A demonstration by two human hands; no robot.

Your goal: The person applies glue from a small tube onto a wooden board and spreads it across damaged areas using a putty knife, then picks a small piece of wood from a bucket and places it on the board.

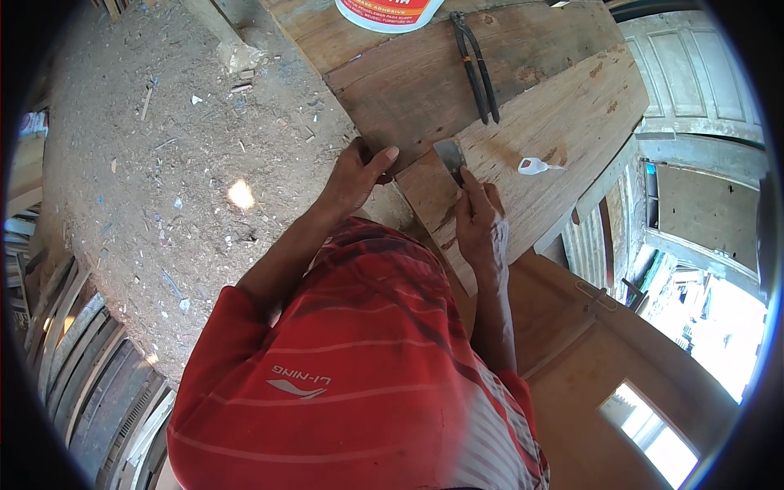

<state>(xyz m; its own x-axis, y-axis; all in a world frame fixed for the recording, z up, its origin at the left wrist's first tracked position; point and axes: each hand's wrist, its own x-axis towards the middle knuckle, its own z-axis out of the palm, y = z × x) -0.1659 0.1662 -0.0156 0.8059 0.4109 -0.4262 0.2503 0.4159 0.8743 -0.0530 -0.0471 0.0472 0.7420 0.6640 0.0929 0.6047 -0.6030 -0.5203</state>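
Observation:
My right hand [482, 220] is closed round a scraper, its flat grey metal blade [448, 155] resting on a pale wooden board [547, 122]. At the near left edge of the worktop [400, 106], my left hand [359, 175] is closed on the wood, thumb on top and fingers curled below. The undersides of those fingers are hidden. Beyond the blade lies a pair of pincers [475, 69] with dark handles. To the right of my right hand, a small white plastic nozzle-like piece [535, 167] lies on the board.
A white tub [384, 20] with a red label stands at the far edge of the worktop. Wood scraps and dust litter the floor [196, 155] on the left. Stacked planks [98, 384] lean at lower left. A brown panel [572, 351] is at right, near panelled doors [694, 73].

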